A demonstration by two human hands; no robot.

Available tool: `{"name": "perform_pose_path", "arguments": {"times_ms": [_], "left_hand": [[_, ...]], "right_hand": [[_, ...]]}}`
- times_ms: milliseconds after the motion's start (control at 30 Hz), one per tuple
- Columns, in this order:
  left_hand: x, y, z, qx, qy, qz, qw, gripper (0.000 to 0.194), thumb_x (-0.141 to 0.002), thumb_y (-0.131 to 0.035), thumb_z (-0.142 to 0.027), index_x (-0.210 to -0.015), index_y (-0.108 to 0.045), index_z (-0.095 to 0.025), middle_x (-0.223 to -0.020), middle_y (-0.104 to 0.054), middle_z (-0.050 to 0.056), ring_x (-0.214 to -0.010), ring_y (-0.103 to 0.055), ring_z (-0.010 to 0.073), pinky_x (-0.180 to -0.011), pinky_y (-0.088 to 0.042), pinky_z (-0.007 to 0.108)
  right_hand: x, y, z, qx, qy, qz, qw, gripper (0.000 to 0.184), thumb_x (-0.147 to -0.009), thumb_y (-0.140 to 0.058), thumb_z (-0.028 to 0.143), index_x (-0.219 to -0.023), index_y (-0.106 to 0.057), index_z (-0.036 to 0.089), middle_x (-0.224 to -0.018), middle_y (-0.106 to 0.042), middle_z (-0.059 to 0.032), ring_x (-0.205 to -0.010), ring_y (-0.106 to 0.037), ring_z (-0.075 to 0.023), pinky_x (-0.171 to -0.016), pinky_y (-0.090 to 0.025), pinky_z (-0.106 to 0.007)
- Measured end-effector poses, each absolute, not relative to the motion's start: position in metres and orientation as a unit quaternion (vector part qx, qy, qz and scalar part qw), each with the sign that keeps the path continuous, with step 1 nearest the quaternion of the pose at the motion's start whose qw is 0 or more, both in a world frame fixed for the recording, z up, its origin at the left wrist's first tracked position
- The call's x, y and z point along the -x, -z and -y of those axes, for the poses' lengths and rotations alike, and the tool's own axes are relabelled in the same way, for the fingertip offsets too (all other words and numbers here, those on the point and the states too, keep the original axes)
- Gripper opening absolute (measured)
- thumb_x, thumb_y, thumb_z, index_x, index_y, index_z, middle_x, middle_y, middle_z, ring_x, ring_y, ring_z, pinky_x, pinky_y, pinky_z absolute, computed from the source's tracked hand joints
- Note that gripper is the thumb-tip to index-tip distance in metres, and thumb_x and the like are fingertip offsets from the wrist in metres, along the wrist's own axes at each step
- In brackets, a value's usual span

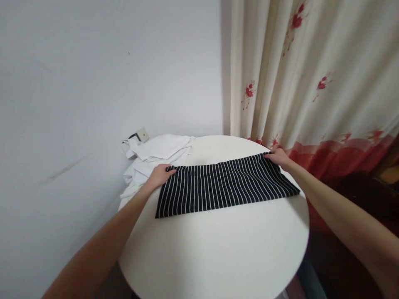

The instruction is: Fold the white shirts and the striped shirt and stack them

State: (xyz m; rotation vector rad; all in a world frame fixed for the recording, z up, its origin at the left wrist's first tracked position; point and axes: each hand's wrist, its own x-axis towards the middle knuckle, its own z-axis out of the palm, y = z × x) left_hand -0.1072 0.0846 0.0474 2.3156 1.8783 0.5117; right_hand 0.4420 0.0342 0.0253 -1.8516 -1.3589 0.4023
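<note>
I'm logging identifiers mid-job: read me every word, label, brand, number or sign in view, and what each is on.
None: no readable text shows.
Black striped cloth: white stripes, no lettering visible.
Curtain: red floral print, no lettering visible.
White cloth and round table: no lettering visible.
Pale wall fitting: too small to tell whether it bears any marking.

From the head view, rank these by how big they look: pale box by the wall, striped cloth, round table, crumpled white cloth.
Largest to smallest, as they appear:
1. Round table
2. Striped cloth
3. Crumpled white cloth, partly hidden folds included or not
4. Pale box, smallest by far
</note>
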Motion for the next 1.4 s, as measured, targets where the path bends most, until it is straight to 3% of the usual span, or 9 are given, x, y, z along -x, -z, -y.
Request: {"name": "perform_pose_path", "arguments": {"times_ms": [167, 267, 333, 433, 533, 700, 967, 1133, 1400], "left_hand": [[0.093, -0.041, -0.065, -0.759, -0.114, -0.641, -0.007, 0.029, -0.091, -0.055, -0.037, -0.108, -0.068, -0.018, -0.107, -0.073, 0.012, -0.105, -0.066, 0.0298, -0.092, -0.049, 0.036], [0.075, -0.047, -0.038, -0.738, -0.107, -0.655, -0.119, 0.037, -0.096, -0.049, -0.036, -0.121, -0.062, -0.013, -0.114, -0.068, 0.019, -0.106, -0.065, 0.0355, -0.09, -0.049, 0.045], [0.051, -0.053, -0.021, -0.748, -0.131, -0.621, -0.192, 0.039, -0.098, -0.045, -0.034, -0.126, -0.059, -0.012, -0.121, -0.064, 0.021, -0.113, -0.061, 0.0382, -0.094, -0.047, 0.05], [-0.002, -0.054, -0.008, -0.83, -0.156, -0.51, -0.163, 0.04, -0.1, -0.039, -0.026, -0.134, -0.054, -0.013, -0.133, -0.061, 0.018, -0.122, -0.057, 0.0312, -0.106, -0.041, 0.045], [-0.054, -0.041, -0.006, -0.901, -0.136, -0.402, -0.086, 0.049, -0.101, -0.032, -0.023, -0.146, -0.044, -0.01, -0.151, -0.048, 0.016, -0.14, -0.044, 0.0257, -0.118, -0.029, 0.042], [-0.089, -0.007, -0.007, -0.901, -0.076, -0.427, -0.022, 0.061, -0.099, -0.026, -0.021, -0.156, -0.023, -0.001, -0.163, -0.025, 0.017, -0.152, -0.024, 0.0279, -0.122, -0.02, 0.05], [-0.084, 0.004, -0.009, -0.891, -0.083, -0.446, -0.013, 0.061, -0.101, -0.023, -0.032, -0.157, -0.027, -0.009, -0.165, -0.023, 0.012, -0.152, -0.022, 0.0262, -0.123, -0.019, 0.051], [-0.085, 0.004, -0.009, -0.889, -0.08, -0.451, -0.006, 0.062, -0.1, -0.024, -0.032, -0.158, -0.025, -0.01, -0.166, -0.021, 0.01, -0.153, -0.021, 0.0258, -0.124, -0.018, 0.05], [-0.084, 0.004, -0.011, -0.888, -0.079, -0.453, 0.01, 0.063, -0.099, -0.024, -0.032, -0.158, -0.024, -0.01, -0.166, -0.02, 0.009, -0.152, -0.021, 0.0266, -0.124, -0.017, 0.05]], "right_hand": [[-0.422, -0.022, -0.024, 0.779, -0.079, 0.544, 0.302, 0.017, -0.083, -0.067, 0.021, -0.085, -0.074, 0.006, -0.085, -0.073, -0.0182, -0.087, -0.069, -0.0285, -0.083, -0.052, -0.039], [-0.4, -0.022, -0.013, 0.79, 0.006, 0.538, 0.294, 0.039, -0.091, -0.059, 0.03, -0.118, -0.067, 0.003, -0.126, -0.062, -0.0285, -0.123, -0.053, -0.0375, -0.102, -0.042, -0.048], [-0.374, -0.023, -0.007, 0.774, 0.052, 0.564, 0.283, 0.045, -0.095, -0.052, 0.033, -0.13, -0.06, 0.006, -0.141, -0.052, -0.027, -0.133, -0.043, -0.0383, -0.107, -0.036, -0.051], [-0.319, -0.021, 0.0, 0.694, 0.076, 0.679, 0.229, 0.042, -0.099, -0.043, 0.032, -0.131, -0.06, 0.009, -0.141, -0.054, -0.0216, -0.131, -0.046, -0.0331, -0.11, -0.035, -0.045], [-0.263, -0.013, 0.005, 0.605, 0.068, 0.767, 0.201, 0.048, -0.099, -0.037, 0.026, -0.141, -0.051, 0.007, -0.152, -0.046, -0.0194, -0.143, -0.036, -0.0296, -0.117, -0.028, -0.044], [-0.232, 0.003, 0.01, 0.594, 0.005, 0.79, 0.151, 0.063, -0.094, -0.035, 0.02, -0.155, -0.032, 0.003, -0.162, -0.03, -0.0199, -0.15, -0.027, -0.0302, -0.119, -0.024, -0.05], [-0.255, 0.006, -0.001, 0.626, -0.033, 0.766, 0.141, 0.062, -0.103, -0.023, 0.042, -0.156, -0.033, 0.011, -0.162, -0.031, -0.0136, -0.15, -0.027, -0.0268, -0.121, -0.02, -0.051], [-0.309, 0.009, -0.015, 0.686, -0.034, 0.721, 0.092, 0.058, -0.104, -0.022, 0.042, -0.153, -0.039, 0.016, -0.163, -0.03, -0.0104, -0.151, -0.024, -0.0252, -0.122, -0.016, -0.051], [-0.377, 0.01, -0.014, 0.795, 0.018, 0.592, 0.13, 0.057, -0.103, -0.025, 0.034, -0.147, -0.043, 0.005, -0.159, -0.032, -0.0256, -0.149, -0.024, -0.0355, -0.117, -0.016, -0.062]]}}
